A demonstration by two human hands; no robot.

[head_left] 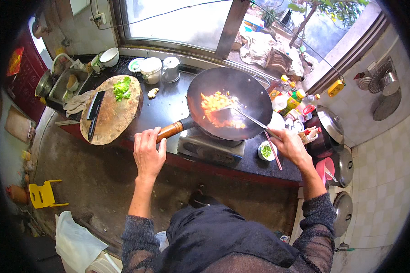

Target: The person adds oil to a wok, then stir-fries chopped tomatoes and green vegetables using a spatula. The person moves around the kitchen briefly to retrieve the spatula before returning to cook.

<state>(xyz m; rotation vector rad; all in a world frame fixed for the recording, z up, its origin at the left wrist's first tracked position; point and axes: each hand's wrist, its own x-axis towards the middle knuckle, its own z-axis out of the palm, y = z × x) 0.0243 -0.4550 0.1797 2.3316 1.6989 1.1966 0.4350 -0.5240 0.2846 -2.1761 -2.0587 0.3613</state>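
My left hand point(148, 153) is at the end of the wooden handle point(171, 131) of a black wok point(198, 80), its fingers around the tip. In my right hand point(290, 145) is a metal spatula point(247, 117), its blade among orange and yellowish food pieces point(213, 104) inside the wok. The wok stands on a gas stove point(212, 150), with some steam above the food. By my right hand, a small bowl point(262, 157) holds chopped greens, and a pair of chopsticks point(274, 153) lies beside it. Left of the wok, ginger point(153, 92) lies on the dark counter point(171, 99).
A round wooden chopping board point(118, 119) carries a cleaver point(95, 114) and green leaves point(122, 89). Lidded pots point(151, 74) stand by the window. Bottles point(292, 102) and a large lidded pot point(329, 124) crowd the right side. A sink point(63, 90) is far left; a yellow chair point(42, 195) is below.
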